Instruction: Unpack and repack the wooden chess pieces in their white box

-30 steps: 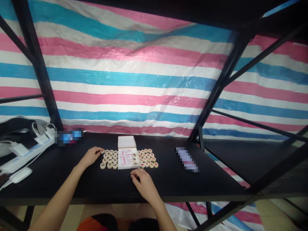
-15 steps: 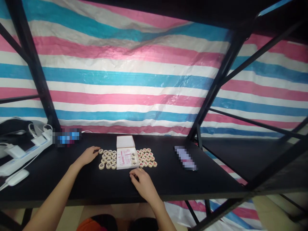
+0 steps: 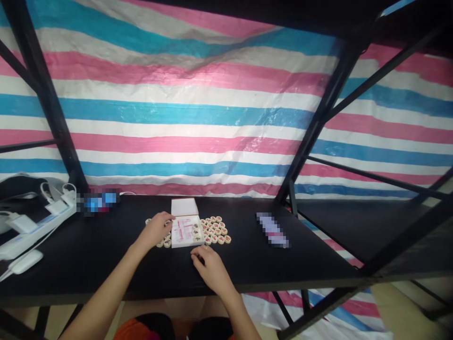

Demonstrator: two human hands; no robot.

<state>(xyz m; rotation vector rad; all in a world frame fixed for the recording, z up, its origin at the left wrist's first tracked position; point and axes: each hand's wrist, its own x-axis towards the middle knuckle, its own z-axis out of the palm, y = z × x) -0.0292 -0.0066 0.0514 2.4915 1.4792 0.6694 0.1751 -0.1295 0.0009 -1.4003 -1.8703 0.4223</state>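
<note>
My left hand (image 3: 158, 228) reaches over the black-lettered xiangqi pieces (image 3: 167, 242), its fingertips by the left edge of an open white box (image 3: 184, 244). Its fingers are apart; their undersides are hidden, as are most of the pieces below. Inside the box are a sheet with pink print (image 3: 182, 229) and a short column of black-lettered pieces (image 3: 195, 232) along the right side. My right hand (image 3: 208, 264) rests on the table just in front of the box, loosely curled, thumb and forefinger apart, nothing seen in it. Red-lettered pieces (image 3: 214, 232) lie in rows right of the box.
A phone (image 3: 272, 230) with a blurred screen lies to the right on the black table (image 3: 247, 269). At the left are a white power strip (image 3: 38, 229) with plugs and a blurred bright object (image 3: 101, 202). Black metal posts (image 3: 56, 108) and a striped sheet (image 3: 187, 113) stand behind.
My left hand has moved right, from the outer left side of the black-lettered pieces to over them beside the box. My right hand has stayed in place.
</note>
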